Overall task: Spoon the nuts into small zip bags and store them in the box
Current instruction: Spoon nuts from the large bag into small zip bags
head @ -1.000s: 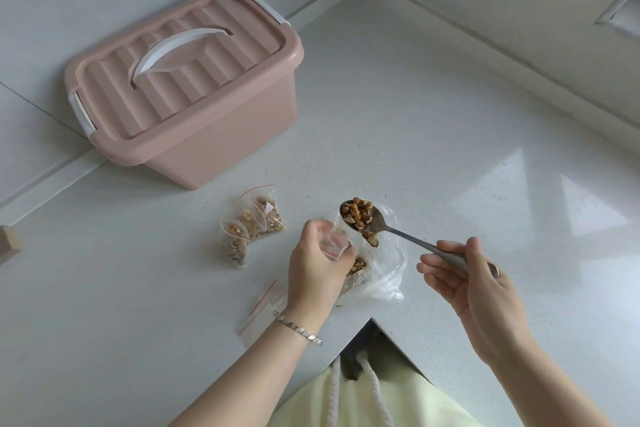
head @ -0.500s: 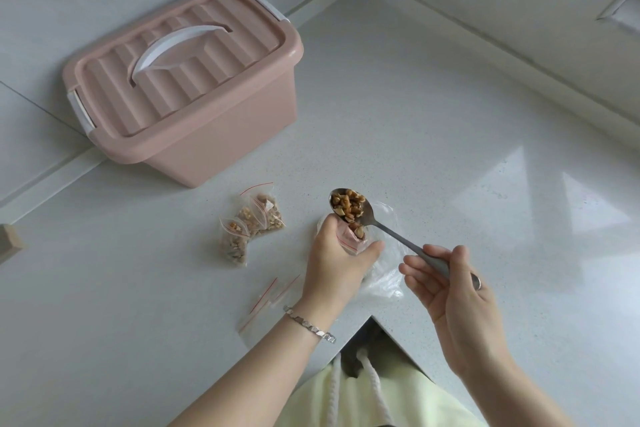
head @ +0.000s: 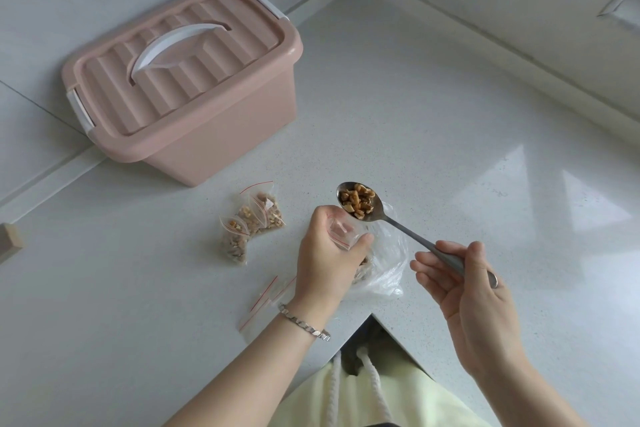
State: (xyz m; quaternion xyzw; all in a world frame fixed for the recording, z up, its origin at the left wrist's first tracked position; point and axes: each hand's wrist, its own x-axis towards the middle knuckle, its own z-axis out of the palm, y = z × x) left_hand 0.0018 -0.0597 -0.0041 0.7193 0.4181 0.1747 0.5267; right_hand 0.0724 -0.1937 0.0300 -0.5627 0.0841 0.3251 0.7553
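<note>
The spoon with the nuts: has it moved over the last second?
Yes. The spoon has shifted left, toward the filled zip bags lying on the counter, and now sits over the small bag held in the left hand.

A single head-worn wide-angle view looks forward and steeply down, close over the countertop, its wall corner at about one o'clock, no second view.

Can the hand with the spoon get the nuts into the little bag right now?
Probably yes. The right hand holds the spoon just above the little bag, whose mouth the left hand keeps open.
</note>
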